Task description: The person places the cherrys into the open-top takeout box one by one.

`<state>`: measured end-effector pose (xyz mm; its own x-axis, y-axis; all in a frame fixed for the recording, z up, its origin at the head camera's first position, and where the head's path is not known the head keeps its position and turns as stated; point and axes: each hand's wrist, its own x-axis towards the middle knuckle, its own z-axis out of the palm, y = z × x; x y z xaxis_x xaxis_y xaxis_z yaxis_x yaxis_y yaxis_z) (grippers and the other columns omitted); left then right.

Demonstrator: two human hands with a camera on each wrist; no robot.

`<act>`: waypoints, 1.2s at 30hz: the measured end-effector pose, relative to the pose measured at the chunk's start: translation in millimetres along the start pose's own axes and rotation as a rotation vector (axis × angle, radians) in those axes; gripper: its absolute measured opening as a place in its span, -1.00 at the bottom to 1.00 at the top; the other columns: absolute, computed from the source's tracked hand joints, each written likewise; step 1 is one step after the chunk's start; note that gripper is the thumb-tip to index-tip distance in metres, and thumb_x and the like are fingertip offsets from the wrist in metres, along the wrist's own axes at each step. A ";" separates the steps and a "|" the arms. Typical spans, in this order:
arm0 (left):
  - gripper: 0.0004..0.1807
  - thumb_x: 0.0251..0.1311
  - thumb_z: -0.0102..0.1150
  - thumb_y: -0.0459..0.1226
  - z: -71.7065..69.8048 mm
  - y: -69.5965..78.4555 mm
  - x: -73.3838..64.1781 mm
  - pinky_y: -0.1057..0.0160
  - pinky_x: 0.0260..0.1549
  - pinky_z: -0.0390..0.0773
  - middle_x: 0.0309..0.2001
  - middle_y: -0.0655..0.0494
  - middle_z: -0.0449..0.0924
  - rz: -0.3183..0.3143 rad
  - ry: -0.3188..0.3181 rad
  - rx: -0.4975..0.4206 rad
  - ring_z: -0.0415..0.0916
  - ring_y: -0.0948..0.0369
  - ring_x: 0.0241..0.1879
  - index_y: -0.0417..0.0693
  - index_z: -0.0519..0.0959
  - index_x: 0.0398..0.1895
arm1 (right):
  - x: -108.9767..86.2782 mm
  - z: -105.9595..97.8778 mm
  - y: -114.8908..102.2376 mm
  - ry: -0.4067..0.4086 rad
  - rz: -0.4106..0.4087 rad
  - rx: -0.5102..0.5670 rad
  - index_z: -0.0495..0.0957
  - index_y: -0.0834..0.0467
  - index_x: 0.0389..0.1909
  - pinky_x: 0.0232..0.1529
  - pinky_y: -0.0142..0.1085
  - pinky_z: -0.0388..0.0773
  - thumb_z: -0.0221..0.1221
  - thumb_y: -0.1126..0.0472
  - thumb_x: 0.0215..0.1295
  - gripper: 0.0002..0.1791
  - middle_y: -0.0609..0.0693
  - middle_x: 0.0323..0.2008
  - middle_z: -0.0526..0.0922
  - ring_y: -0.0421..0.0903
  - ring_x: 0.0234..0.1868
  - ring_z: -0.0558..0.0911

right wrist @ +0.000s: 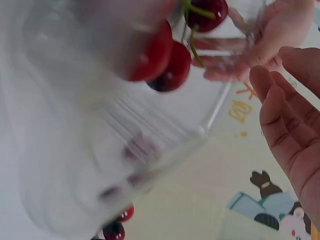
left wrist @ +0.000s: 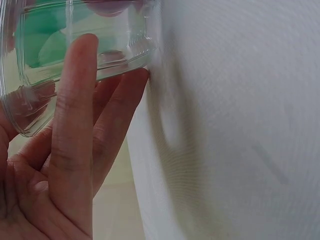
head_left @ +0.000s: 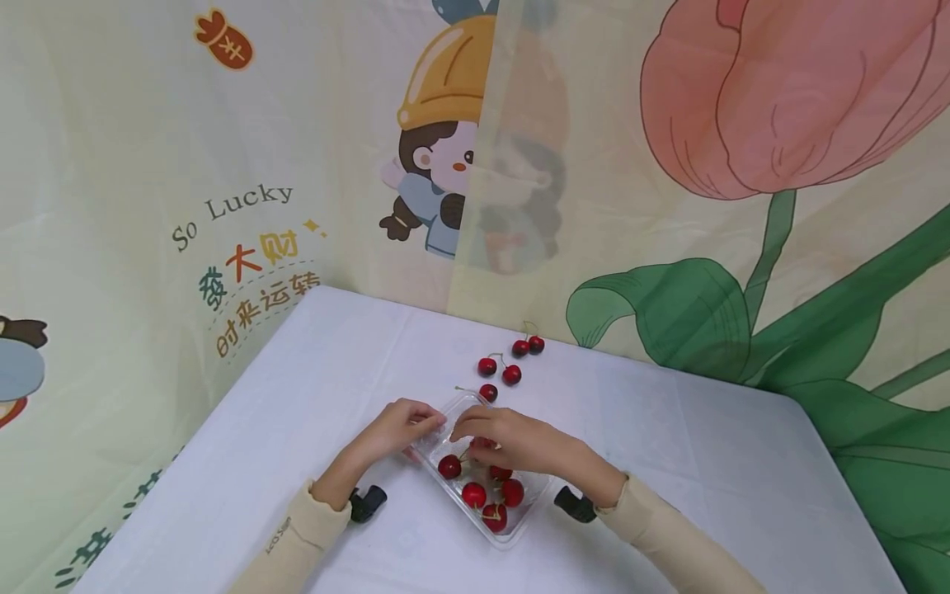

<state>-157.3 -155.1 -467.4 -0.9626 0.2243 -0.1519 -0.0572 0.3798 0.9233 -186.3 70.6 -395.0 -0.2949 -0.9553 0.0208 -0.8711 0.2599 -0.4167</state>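
Note:
A clear plastic box lies on the white-covered table with several red cherries inside, some with green stems. At the box's left side, my left hand holds the wall; in the left wrist view one finger lies along the clear side and others reach under its edge. My right hand hovers over the box, hiding part of the cherries. In the right wrist view its bent fingers and thumb come close together with nothing seen between them.
Just beyond the box's far end lies a single cherry with its stem. Farther back are two joined pairs, one with a cherry nearer and another cherry by the back edge. Printed cloth hangs behind the table.

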 end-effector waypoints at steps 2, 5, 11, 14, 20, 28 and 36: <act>-0.68 0.38 0.12 -0.21 -0.6 0.2 -0.3 0.22 -0.58 0.67 -0.15 -0.11 0.66 0.007 -0.003 -0.002 0.60 0.10 -0.43 -0.34 0.61 -0.06 | -1.7 -7.8 2.4 0.039 0.026 0.033 0.59 0.21 0.02 -0.17 -0.55 0.59 0.28 0.35 0.25 -0.69 0.06 0.00 0.60 -0.09 -0.10 0.58; -0.68 0.38 0.12 -0.21 -1.0 -0.1 -0.6 0.22 -0.58 0.67 -0.15 -0.12 0.67 0.017 -0.005 0.002 0.59 0.12 -0.40 -0.35 0.62 -0.07 | -4.9 -20.1 7.1 0.101 0.084 0.079 0.59 0.18 0.03 -0.28 -0.53 0.59 0.28 0.34 0.25 -0.69 0.05 -0.01 0.61 -0.15 -0.22 0.56; -0.67 0.36 0.14 -0.21 1.4 1.4 0.3 0.23 -0.59 0.67 -0.14 -0.12 0.66 0.006 0.007 0.019 0.58 0.14 -0.47 -0.34 0.61 -0.05 | -11.7 -34.6 26.0 0.215 0.173 0.090 0.61 0.20 0.00 -0.32 -0.46 0.62 0.29 0.35 0.24 -0.70 0.11 -0.04 0.63 -0.21 -0.30 0.53; -0.67 0.36 0.15 -0.20 2.4 3.0 0.8 0.23 -0.59 0.66 -0.16 -0.11 0.66 -0.010 0.013 0.018 0.56 0.16 -0.51 -0.33 0.61 -0.04 | -13.0 -33.9 36.2 0.240 0.203 0.084 0.61 0.22 -0.01 -0.34 -0.43 0.63 0.31 0.36 0.20 -0.69 0.12 -0.04 0.63 -0.19 -0.30 0.55; -0.67 0.37 0.14 -0.21 2.2 2.8 -0.9 0.23 -0.59 0.66 -0.17 -0.11 0.66 -0.015 0.018 0.015 0.56 0.17 -0.50 -0.34 0.61 -0.04 | -9.1 -25.1 58.2 0.170 0.243 0.099 0.58 0.30 0.03 -0.30 -0.46 0.62 0.31 0.39 0.18 -0.63 0.17 0.01 0.60 -0.05 -0.25 0.59; -0.68 0.37 0.13 -0.22 2.2 4.6 -0.1 0.23 -0.59 0.66 -0.16 -0.13 0.65 -0.005 0.013 0.006 0.55 0.18 -0.51 -0.35 0.60 -0.04 | -3.2 -11.9 81.7 0.084 0.295 0.096 0.56 0.29 0.08 -0.15 -0.20 0.69 0.27 0.43 0.21 -0.62 0.19 0.03 0.58 0.05 -0.17 0.60; -0.66 0.36 0.15 -0.21 2.9 3.3 -3.0 0.23 -0.60 0.66 -0.14 -0.14 0.65 -0.023 0.027 0.023 0.55 0.20 -0.55 -0.36 0.60 -0.03 | 6.2 3.3 89.3 0.102 0.337 0.047 0.57 0.29 0.06 -0.13 -0.21 0.68 0.27 0.43 0.21 -0.63 0.17 -0.02 0.59 0.05 -0.19 0.61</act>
<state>-153.9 -151.9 -464.9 -0.9679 0.1912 -0.1630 -0.0734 0.4051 0.9113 -264.6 87.3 -435.1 -0.6024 -0.7974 -0.0348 -0.7000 0.5488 -0.4569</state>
